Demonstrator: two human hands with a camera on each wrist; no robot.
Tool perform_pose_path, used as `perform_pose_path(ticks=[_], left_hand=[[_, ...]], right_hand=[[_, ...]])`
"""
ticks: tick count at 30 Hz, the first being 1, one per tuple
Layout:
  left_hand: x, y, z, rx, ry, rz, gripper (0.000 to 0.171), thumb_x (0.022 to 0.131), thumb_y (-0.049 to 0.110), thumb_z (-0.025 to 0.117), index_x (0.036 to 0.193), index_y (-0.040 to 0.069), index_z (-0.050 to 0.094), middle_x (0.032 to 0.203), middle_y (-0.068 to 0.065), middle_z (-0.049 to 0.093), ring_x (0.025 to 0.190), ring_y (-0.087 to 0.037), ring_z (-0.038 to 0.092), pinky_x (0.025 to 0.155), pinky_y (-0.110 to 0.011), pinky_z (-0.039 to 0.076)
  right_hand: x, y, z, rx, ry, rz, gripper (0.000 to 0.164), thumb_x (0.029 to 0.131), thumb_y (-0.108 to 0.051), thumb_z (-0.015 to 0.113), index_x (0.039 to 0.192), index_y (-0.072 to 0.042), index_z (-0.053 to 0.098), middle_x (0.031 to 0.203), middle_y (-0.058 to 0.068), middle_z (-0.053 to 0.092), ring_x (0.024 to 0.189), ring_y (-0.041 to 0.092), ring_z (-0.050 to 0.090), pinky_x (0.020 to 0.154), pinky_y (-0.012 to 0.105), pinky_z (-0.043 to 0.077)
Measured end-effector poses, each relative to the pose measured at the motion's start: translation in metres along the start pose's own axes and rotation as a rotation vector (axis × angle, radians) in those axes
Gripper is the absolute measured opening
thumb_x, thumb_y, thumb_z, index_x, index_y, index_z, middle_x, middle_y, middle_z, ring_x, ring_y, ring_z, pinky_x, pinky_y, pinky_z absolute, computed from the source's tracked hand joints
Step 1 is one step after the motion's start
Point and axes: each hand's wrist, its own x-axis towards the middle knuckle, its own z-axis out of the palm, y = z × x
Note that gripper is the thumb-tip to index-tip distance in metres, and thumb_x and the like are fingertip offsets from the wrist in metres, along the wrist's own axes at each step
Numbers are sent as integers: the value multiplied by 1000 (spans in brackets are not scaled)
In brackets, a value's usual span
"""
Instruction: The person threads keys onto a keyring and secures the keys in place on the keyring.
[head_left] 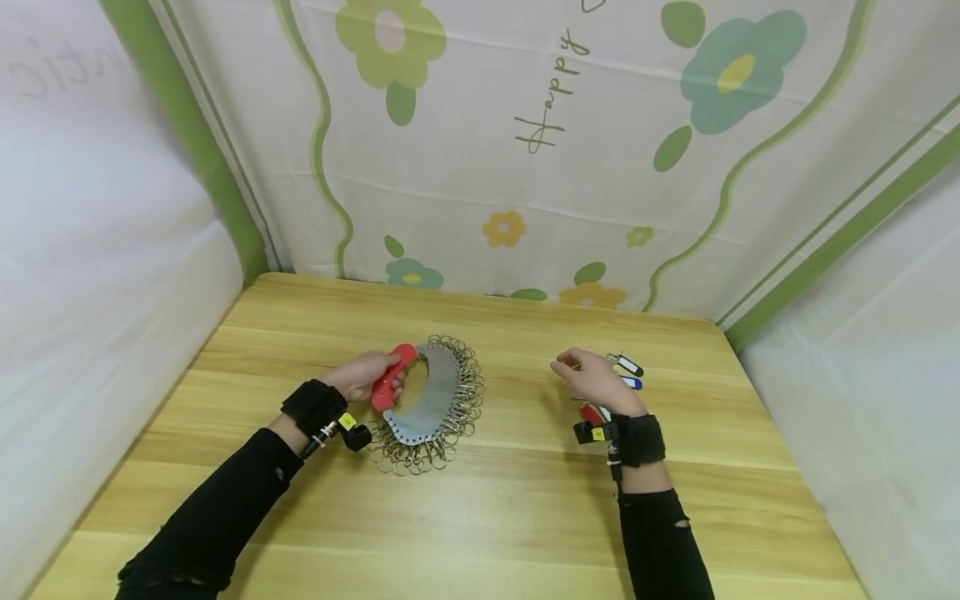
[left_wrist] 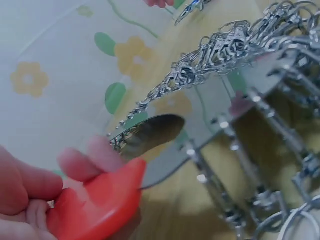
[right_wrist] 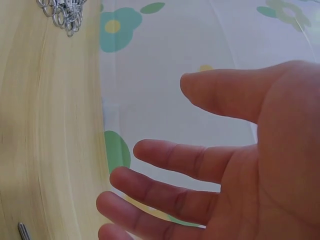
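My left hand (head_left: pixel 360 375) grips the red handle (head_left: pixel 383 395) of a crescent-shaped metal key holder, thumb on top and fingers curled round it. The grey plate (head_left: pixel 444 392) has snap hooks with split rings (left_wrist: pixel 227 42) all along its curved outer edge. To the right, my right hand (head_left: pixel 597 385) hovers over the table with nothing in it, thumb and fingers spread apart in the right wrist view. Beside and beneath that hand are several key tags: a black one (head_left: pixel 631 365), a blue one (head_left: pixel 633 383) and a red one (head_left: pixel 590 414), partly hidden by the hand.
The wood-grain table (head_left: pixel 480 533) is bounded at the back by a white curtain (head_left: pixel 450 167) with printed flowers. White fabric walls (head_left: pixel 97 275) stand along the left and right sides.
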Motion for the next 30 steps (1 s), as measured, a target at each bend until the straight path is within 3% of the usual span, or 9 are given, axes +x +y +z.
perform_pose_path(ticks=[9, 12, 16, 19, 20, 24, 30], left_hand=[[2, 3, 7, -129, 65, 31, 36, 105, 23, 17, 125, -4, 30, 74, -1, 44, 56, -7, 45, 54, -19, 43], [-1, 5, 10, -148, 42, 76, 35, 105, 24, 18, 125, -3, 29, 76, 0, 44, 57, -6, 44, 55, -18, 42], [-2, 8, 11, -180, -46, 155, 35, 106, 23, 21, 128, -3, 26, 75, -1, 47, 58, -6, 46, 57, -19, 43], [-6, 14, 18, -227, -46, 164, 40, 106, 23, 20, 137, -2, 17, 75, -2, 47, 58, -8, 47, 58, -20, 44], [-10, 18, 24, -230, -17, 155, 43, 105, 22, 18, 140, -1, 10, 76, -1, 45, 58, -8, 45, 58, -20, 43], [-17, 29, 36, -337, -15, 151, 41, 105, 24, 20, 139, 1, 15, 78, -3, 44, 58, -10, 44, 58, -21, 43], [-31, 41, 51, -397, -52, 183, 43, 105, 26, 22, 141, 3, 14, 80, -2, 43, 59, -10, 43, 58, -21, 43]], right_hand=[[-1, 3, 0, 27, -1, 5, 55, 97, -52, 43, 128, -9, 53, 124, 12, 56, 114, 31, 50, 89, 47, 43], [0, 4, 1, 30, -3, 7, 54, 97, -52, 43, 129, -10, 53, 124, 12, 56, 115, 31, 50, 89, 47, 43], [2, 4, 3, 32, -5, 7, 51, 97, -49, 45, 128, -9, 54, 123, 12, 57, 114, 31, 51, 89, 47, 43], [2, 3, 3, 38, -14, 4, 49, 97, -47, 45, 127, -9, 54, 122, 12, 57, 112, 31, 51, 88, 47, 43], [2, 3, 4, 42, -18, 4, 48, 98, -46, 45, 127, -9, 54, 121, 12, 58, 112, 31, 52, 88, 46, 43], [1, 1, 5, 39, -26, 2, 47, 98, -45, 45, 126, -8, 54, 121, 12, 58, 111, 31, 52, 86, 45, 44], [1, 0, 8, 24, -19, 3, 42, 99, -40, 45, 125, -8, 55, 119, 12, 59, 108, 29, 54, 82, 42, 47]])
